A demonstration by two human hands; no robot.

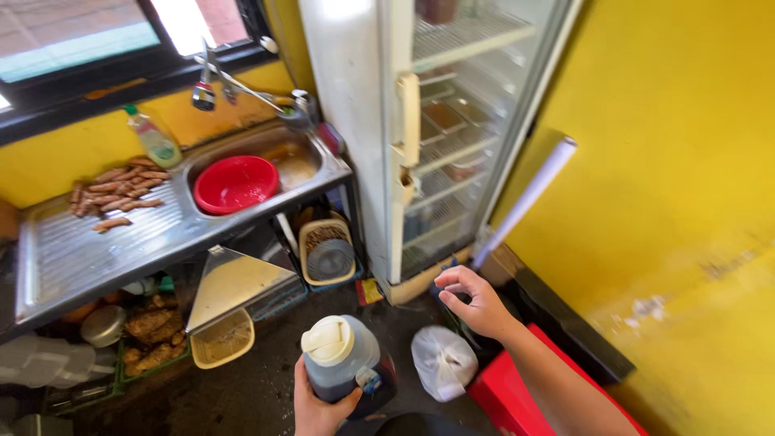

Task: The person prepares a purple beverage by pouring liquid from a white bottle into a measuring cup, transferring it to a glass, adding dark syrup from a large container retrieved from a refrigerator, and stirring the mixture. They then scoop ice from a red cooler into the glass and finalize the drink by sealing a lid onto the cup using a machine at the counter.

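- Ribbed stainless-steel worktop (73, 250) at left, carrying a heap of brown sausages (117, 190); round red plastic basin (236, 183) sitting in the steel sink (319, 157).
- Tall white glass-door fridge (387, 137) ahead, door shut, wire shelves visible inside.
- Knotted white plastic bag (442, 362) on the dark floor, between both hands; red flat box (517, 396) just beside it.
- Left hand (319, 408) clasped around a clear plastic jug of dark liquid with cream cap (343, 359), held low at bottom centre.
- Right hand (476, 303) loosely curled near fridge base, fingertips pinched; contents not discernible.
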